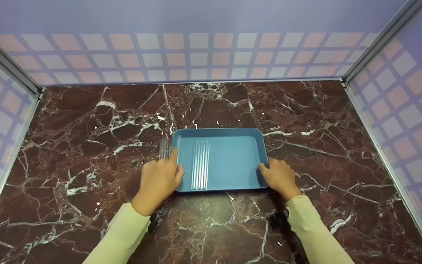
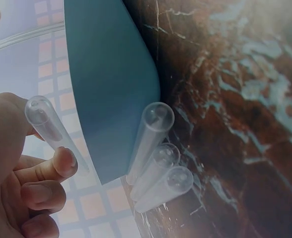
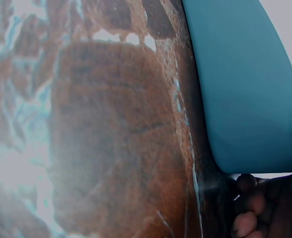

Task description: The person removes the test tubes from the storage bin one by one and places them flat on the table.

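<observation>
A blue rectangular tray lies on the marble table. Inside its left half, several clear test tubes lie side by side. My left hand is at the tray's left rim. In the left wrist view, it pinches a clear test tube above the rim, thumb and fingertips around it. That tube is hard to make out from the head. More test tubes lie on the table beside the tray's left wall. My right hand grips the tray's right wall, thumb over the rim and fingers outside.
Dark red marble tabletop surrounds the tray. A lilac back panel with pink and white squares stands behind it, and similar side panels flank the table. Glare spots the marble in the right wrist view.
</observation>
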`<state>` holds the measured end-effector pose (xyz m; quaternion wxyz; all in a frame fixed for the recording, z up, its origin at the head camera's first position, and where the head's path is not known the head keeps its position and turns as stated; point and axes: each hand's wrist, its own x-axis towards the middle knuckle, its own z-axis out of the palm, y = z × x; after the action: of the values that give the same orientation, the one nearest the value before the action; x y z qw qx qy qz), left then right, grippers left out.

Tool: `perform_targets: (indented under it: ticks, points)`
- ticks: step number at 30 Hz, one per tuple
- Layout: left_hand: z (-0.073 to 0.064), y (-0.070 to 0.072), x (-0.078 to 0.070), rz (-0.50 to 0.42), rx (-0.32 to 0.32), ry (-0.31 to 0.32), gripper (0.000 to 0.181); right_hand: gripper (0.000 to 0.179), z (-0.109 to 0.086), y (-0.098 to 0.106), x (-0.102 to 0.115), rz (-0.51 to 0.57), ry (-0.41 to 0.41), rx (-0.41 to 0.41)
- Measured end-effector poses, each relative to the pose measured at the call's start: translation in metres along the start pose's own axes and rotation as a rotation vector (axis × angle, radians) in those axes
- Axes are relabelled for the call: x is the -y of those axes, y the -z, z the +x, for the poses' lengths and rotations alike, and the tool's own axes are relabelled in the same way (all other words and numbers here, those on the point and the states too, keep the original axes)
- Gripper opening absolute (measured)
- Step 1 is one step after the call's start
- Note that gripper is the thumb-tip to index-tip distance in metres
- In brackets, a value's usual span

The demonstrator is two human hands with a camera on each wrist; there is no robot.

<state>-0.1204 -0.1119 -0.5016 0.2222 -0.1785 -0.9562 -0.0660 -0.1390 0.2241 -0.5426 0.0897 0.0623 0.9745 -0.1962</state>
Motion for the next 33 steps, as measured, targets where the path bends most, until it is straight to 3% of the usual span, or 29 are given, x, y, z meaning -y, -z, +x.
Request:
perform_targets:
  ticks: [17,33]
  points:
    - [-0.007,-0.002,0.009,-0.012,0.062,0.033,0.042,0.043,0.000,0.000,0.000,-0.007,0.012,-0.003]
    - [-0.012,-0.003,0.014,0.008,0.060,0.068,0.031,0.038,0.001,-0.001,-0.001,0.011,0.005,-0.012]
